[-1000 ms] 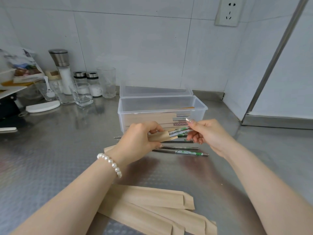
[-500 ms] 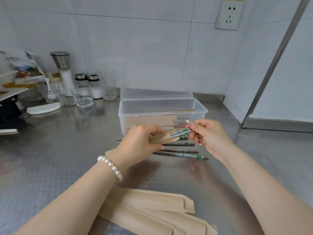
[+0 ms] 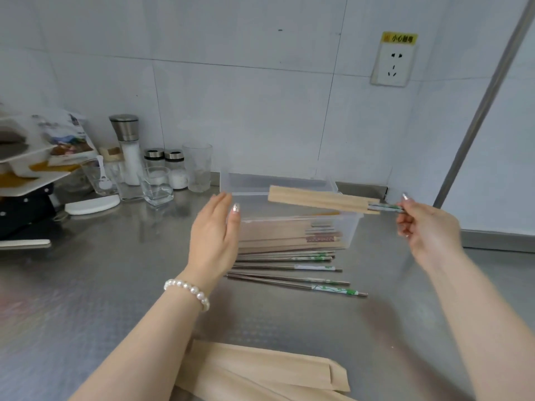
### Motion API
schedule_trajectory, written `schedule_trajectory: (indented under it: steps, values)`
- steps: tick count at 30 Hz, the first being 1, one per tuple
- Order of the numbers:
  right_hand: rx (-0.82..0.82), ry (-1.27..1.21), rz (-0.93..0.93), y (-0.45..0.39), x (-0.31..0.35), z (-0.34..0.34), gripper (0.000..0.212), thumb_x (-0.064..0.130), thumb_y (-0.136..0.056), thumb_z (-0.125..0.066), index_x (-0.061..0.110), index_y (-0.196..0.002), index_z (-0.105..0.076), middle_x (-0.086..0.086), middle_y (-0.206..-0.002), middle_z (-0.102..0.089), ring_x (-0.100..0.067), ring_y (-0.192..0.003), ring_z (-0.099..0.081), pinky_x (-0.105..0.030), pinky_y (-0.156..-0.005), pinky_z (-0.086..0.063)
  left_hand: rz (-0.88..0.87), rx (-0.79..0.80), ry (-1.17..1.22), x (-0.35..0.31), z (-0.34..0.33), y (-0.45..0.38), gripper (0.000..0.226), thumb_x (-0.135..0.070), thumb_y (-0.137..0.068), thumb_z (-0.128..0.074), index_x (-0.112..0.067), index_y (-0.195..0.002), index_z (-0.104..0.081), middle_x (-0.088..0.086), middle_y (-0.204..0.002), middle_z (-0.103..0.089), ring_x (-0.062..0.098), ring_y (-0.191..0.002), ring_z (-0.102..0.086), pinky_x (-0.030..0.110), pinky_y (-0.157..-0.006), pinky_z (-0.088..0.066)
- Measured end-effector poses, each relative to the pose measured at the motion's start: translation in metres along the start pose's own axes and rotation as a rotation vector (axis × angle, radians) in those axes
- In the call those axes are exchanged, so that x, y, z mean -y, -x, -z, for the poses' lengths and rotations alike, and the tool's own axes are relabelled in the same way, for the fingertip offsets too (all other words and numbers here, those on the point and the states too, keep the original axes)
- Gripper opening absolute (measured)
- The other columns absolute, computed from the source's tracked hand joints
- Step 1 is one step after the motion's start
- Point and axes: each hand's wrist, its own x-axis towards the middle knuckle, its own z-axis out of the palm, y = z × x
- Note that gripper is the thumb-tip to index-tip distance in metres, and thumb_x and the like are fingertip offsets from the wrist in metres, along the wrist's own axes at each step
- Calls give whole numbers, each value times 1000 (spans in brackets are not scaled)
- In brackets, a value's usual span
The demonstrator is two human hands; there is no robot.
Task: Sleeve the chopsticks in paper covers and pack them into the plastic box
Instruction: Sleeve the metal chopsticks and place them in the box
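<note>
My right hand (image 3: 425,227) pinches the patterned ends of a sleeved pair of chopsticks (image 3: 321,201) and holds it level above the clear plastic box (image 3: 351,224). The brown paper cover hides most of that pair. My left hand (image 3: 215,235) hovers open at the box's left end, holding nothing. Several sleeved pairs lie inside the box. Several bare metal chopsticks (image 3: 292,277) with green and white ends lie on the steel counter just in front of the box. A stack of empty paper covers (image 3: 269,369) lies near the front edge.
The box's clear lid (image 3: 275,180) leans behind it against the wall. At the back left stand a salt grinder (image 3: 127,149), small shaker jars, glasses (image 3: 198,166) and a white lid. A rack with plates is at the far left. A metal post (image 3: 486,94) rises at the right.
My left hand has let go of the paper cover and opened. My right hand has lifted the sleeved pair up and to the right, over the box. The camera has tilted upward.
</note>
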Motion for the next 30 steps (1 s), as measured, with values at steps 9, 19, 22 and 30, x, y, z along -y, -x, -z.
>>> schedule_trajectory:
  steps: [9, 19, 22, 30]
  values:
    - [94, 490, 110, -32, 6, -67, 29, 13, -83, -66, 13, -54, -60, 7, -31, -53, -13, -47, -51, -32, -72, -46, 63, 68, 142, -7, 0, 3, 35, -24, -99, -28, -10, -125, -48, 2, -139, -46, 20, -138, -27, 22, -92, -26]
    - [122, 1543, 486, -9, -4, -106, 28, 35, -95, -46, 14, -91, -64, -11, -96, -67, -29, -98, -58, -31, -76, -33, 118, 97, 168, -11, 2, 5, 47, -32, -99, -29, -12, -141, -31, 3, -149, -31, 16, -141, -17, 32, -114, -16]
    - [204, 1817, 711, -2, 1, -106, 30, 31, -98, -39, 14, -96, -64, -9, -100, -65, -28, -102, -53, -33, -79, -30, 133, 99, 173, -13, 3, 6, 49, -32, -98, -30, -10, -142, -28, 5, -150, -29, 15, -142, -16, 36, -116, -13]
    - [356, 1992, 730, -4, 15, -88, 43, 36, -101, -22, 20, -108, -62, -8, -107, -64, -29, -105, -54, -35, -78, -28, 63, 47, 90, -8, -1, 5, 54, -45, -95, -33, -14, -140, -33, 3, -149, -32, 16, -142, -14, 33, -115, -9]
